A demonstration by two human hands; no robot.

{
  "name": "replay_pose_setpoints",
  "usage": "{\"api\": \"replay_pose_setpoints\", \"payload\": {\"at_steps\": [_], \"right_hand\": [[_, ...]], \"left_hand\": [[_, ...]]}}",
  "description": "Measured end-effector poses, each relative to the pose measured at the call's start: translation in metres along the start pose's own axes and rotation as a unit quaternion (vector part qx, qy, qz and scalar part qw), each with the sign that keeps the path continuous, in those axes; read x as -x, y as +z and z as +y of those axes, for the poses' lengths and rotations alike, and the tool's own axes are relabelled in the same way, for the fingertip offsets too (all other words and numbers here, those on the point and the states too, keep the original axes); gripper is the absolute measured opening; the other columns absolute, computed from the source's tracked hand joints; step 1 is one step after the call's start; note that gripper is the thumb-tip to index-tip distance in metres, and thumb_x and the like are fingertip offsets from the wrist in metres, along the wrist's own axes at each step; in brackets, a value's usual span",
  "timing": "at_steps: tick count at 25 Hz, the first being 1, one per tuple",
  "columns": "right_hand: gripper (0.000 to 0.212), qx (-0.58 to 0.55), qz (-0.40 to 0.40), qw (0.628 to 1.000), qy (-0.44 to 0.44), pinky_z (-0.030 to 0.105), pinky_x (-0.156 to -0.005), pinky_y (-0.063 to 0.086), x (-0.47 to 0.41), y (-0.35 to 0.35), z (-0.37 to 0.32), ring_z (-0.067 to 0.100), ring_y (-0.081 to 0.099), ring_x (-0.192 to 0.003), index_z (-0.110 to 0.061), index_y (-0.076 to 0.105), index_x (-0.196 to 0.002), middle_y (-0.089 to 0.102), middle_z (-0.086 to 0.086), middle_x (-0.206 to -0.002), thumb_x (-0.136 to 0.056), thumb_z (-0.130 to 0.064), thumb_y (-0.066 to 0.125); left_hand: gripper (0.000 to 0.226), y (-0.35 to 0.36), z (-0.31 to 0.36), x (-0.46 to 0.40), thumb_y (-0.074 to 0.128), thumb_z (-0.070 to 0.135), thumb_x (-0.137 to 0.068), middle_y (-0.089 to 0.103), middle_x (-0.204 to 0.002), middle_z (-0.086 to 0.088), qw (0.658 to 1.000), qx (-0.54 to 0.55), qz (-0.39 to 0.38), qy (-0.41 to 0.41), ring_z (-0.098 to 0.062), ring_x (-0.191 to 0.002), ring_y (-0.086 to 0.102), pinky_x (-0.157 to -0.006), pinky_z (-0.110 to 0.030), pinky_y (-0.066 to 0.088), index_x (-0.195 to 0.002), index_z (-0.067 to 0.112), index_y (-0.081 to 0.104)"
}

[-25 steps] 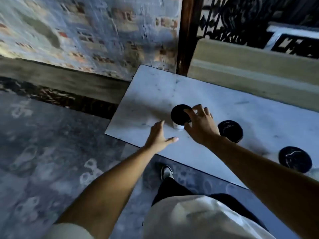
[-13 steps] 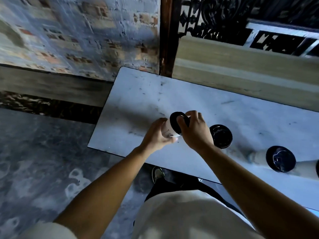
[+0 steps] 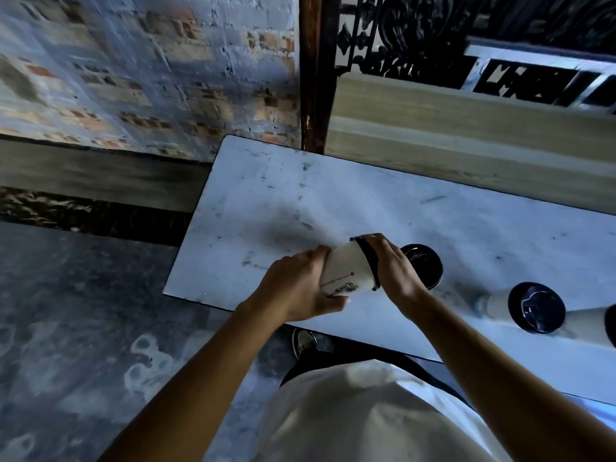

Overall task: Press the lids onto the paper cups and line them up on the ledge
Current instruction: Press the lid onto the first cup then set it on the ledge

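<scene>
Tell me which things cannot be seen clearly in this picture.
- Head view: the lid top is hidden by the right hand.
- The held cup base is hidden by the left hand.
- The far-right cup is cut off by the edge.

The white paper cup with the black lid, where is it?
White paper cup with the black lid is tipped sideways between left hand and right hand, over the marble ledge.

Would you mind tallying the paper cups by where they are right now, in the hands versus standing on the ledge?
Held in the hands, tilted: 1, the held cup, left hand on its body, right hand on its black lid.
Standing on the ledge: 3, near cup, middle cup, and edge cup, cut off by the frame.
Total: 4
</scene>
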State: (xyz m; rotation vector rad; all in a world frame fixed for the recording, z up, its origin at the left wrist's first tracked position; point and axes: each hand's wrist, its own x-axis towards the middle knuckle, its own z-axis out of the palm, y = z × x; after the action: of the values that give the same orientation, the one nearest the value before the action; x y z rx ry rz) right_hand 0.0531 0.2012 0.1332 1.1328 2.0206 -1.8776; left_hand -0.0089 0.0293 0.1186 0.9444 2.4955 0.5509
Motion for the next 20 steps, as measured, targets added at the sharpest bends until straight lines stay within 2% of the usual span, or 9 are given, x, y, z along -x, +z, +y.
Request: {"api": "replay_pose_setpoints", "payload": {"at_steps": [4,6,9,13,16,20], "right_hand": [[0.039,-0.074,0.022,0.997,-0.010,0.012,-0.049,0.042,0.002,0.001,-0.004,0.012,0.059,-0.082,-0.026,0.073,-0.108,0.070,-0.001,-0.103,-0.107,-0.026,0.034],[0.042,-0.092,0.019,0.995,-0.013,0.008,-0.051,0.041,0.004,0.002,-0.005,0.010,0.060,-0.084,-0.028,0.074,-0.111,0.071,-0.007,-0.104,-0.108,-0.026,0.032],[0.043,-0.087,0.022,0.996,-0.011,0.014,-0.056,0.043,0.004,0.005,-0.008,0.012,0.060,-0.085,-0.029,0.075,-0.110,0.069,-0.009,-0.101,-0.108,-0.026,0.032],[0.044,-0.010,-0.008,1.000,-0.020,0.031,-0.084,0.051,-0.003,0.008,-0.015,0.020,0.063,-0.105,-0.028,0.072,-0.124,0.069,-0.003,-0.117,-0.107,-0.031,0.032],[0.045,0.058,-0.024,0.997,-0.034,0.037,-0.099,0.050,-0.004,0.012,-0.016,0.022,0.062,-0.116,-0.031,0.069,-0.130,0.065,-0.003,-0.130,-0.105,-0.037,0.032],[0.049,0.004,-0.079,0.997,0.020,0.036,-0.108,0.044,-0.008,0.008,-0.021,0.020,0.062,-0.122,-0.024,0.065,-0.135,0.066,-0.005,-0.131,-0.107,-0.050,0.035]], "left_hand": [[0.065,-0.003,0.010,-0.010,0.070,0.059,-0.072,0.070,-0.105,0.000,0.999,-0.025,0.017,0.015,-0.029,-0.085,0.069,-0.068,-0.031,0.047,-0.119,0.020,0.049],[0.064,-0.005,0.013,-0.015,0.070,0.059,-0.071,0.071,-0.102,0.000,0.999,-0.042,0.011,0.017,-0.027,-0.082,0.069,-0.064,-0.029,0.045,-0.115,0.019,0.049],[0.063,-0.011,0.016,-0.020,0.071,0.058,-0.071,0.070,-0.100,-0.001,0.998,-0.059,-0.010,0.021,-0.024,-0.072,0.062,-0.061,-0.029,0.046,-0.114,0.017,0.048],[0.063,-0.012,0.010,-0.018,0.075,0.055,-0.070,0.071,-0.101,0.000,1.000,-0.010,-0.013,-0.004,-0.024,-0.079,0.068,-0.062,-0.029,0.049,-0.114,0.018,0.048],[0.064,-0.008,0.006,-0.011,0.075,0.056,-0.070,0.072,-0.100,0.002,1.000,0.009,-0.006,-0.014,-0.024,-0.083,0.070,-0.062,-0.028,0.049,-0.115,0.019,0.048],[0.073,-0.008,0.003,-0.009,0.076,0.059,-0.072,0.069,-0.105,0.004,0.994,0.084,-0.044,-0.062,-0.022,-0.090,0.068,-0.069,-0.032,0.054,-0.126,0.025,0.041]]}}
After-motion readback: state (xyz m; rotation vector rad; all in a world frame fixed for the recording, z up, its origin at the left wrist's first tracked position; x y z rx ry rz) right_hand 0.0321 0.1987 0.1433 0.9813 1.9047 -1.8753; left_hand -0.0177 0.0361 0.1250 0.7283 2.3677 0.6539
